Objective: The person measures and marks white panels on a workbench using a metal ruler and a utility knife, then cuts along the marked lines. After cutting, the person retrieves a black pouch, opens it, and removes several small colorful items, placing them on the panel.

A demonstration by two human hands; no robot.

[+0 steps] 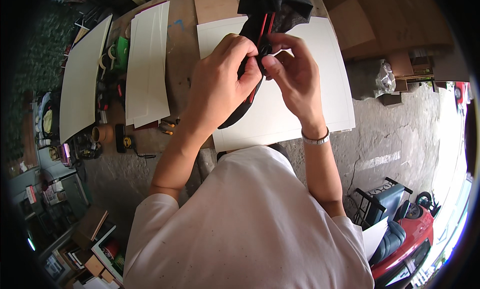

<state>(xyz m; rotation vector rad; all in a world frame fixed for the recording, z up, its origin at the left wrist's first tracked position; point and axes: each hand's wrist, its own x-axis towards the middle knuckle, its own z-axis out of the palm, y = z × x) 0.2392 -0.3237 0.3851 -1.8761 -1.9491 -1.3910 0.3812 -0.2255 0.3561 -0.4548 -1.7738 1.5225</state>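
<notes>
Over the large white board [310,104] on the worktable I hold up a black fabric thing with two thin red stripes [275,9]. It looks like a soft bag or pouch, but its exact kind does not show. My left hand [225,71] pinches its middle between thumb and bent fingers. Close beside it, my right hand [296,74] has thumb and forefinger curled at a small black piece [265,51], perhaps a cord or strap end. The fingertips hide part of this piece. Below the left hand, the thing's narrow lower end hangs above the board.
Two stacks of pale boards [149,69] [85,81] lie at the left. Between them are a green tape roll [119,55] and a red-black tool [103,100]. A brown tape roll [101,134] and pliers [166,127] lie near the table's front edge. A red car [412,234] stands lower right.
</notes>
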